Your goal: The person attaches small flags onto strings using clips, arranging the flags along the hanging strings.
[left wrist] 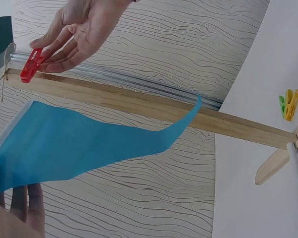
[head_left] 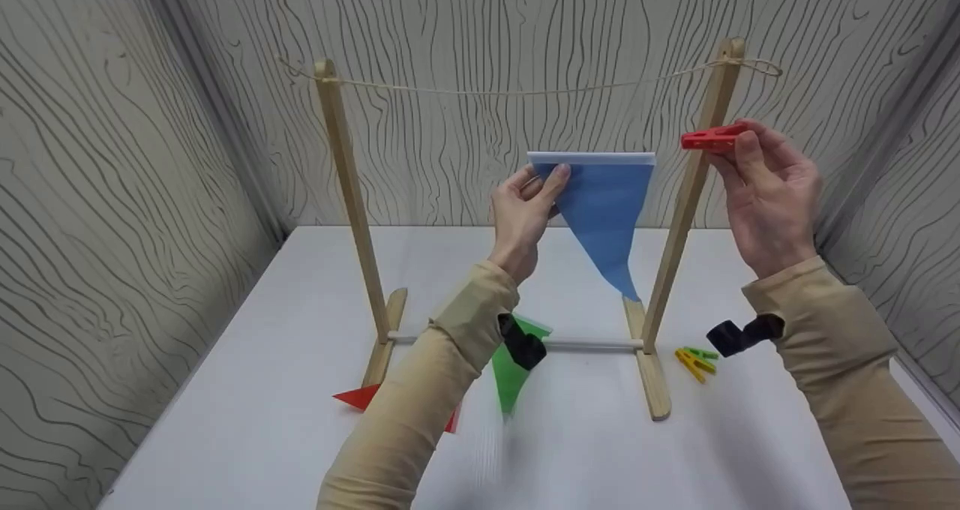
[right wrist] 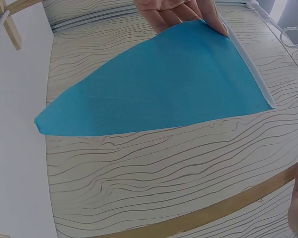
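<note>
My left hand (head_left: 521, 214) pinches a blue triangular pennant (head_left: 604, 206) by the left end of its white top edge. The pennant hangs below the string (head_left: 480, 92), apart from it, its tip drooping toward the right post. In my right hand (head_left: 776, 195) a red clothespin (head_left: 712, 139) is held between thumb and fingers, pointing left, in front of the right wooden post (head_left: 694, 172). In the left wrist view the red clothespin (left wrist: 32, 66) is near the top of the post. The right wrist view shows the blue pennant (right wrist: 159, 87) spread wide, gripped at its white edge.
The string runs between the right post and a left wooden post (head_left: 349, 202), joined low by a white rod (head_left: 592, 344). On the table (head_left: 247, 435) lie a green pennant (head_left: 510, 379), a red pennant (head_left: 358, 397) partly behind my left sleeve, and yellow (head_left: 694, 364) and green clothespins (head_left: 701, 352).
</note>
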Tool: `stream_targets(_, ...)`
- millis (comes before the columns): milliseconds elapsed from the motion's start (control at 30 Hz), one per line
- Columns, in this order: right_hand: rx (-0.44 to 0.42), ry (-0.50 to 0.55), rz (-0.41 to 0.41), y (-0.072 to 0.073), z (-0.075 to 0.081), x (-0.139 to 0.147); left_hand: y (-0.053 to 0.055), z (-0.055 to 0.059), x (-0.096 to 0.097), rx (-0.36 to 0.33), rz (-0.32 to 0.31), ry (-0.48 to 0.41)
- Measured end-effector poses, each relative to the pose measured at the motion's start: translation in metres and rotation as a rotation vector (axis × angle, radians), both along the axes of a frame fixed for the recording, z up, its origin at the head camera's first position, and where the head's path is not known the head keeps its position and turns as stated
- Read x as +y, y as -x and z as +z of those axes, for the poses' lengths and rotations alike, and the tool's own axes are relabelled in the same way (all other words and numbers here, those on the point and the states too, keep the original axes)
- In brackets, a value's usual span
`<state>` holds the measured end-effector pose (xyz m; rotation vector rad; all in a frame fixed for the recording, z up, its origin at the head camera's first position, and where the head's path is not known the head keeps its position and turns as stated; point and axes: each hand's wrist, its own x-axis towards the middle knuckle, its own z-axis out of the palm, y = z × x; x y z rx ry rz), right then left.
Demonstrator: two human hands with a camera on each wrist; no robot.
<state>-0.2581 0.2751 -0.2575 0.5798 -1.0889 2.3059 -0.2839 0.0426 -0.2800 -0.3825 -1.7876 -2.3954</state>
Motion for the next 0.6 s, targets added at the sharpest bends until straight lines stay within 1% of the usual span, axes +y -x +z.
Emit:
stream_targets(233,0.015,0.008,-0.029,0.001,0.014,-0.001,0.001,0.009,0.003,-0.002,0.009,-0.005)
stream_targets(367,0.023,-0.017,-0.055,0.001,0.020,-0.003,0.001,0.014,0.005,-0.005,0.019,-0.006)
stream_targets(500,0.021,-0.045,-0.085,0.002,0.027,-0.006,0.001,0.018,0.007,-0.003,0.017,-0.026)
stream_targets(567,0.027,-0.064,-0.079,0.002,0.030,-0.006,0.001,0.020,0.008,-0.001,0.017,-0.036)
stream_targets(600,0.030,-0.084,-0.090,0.003,0.032,-0.007,0.001,0.021,0.009,0.000,0.018,-0.042)
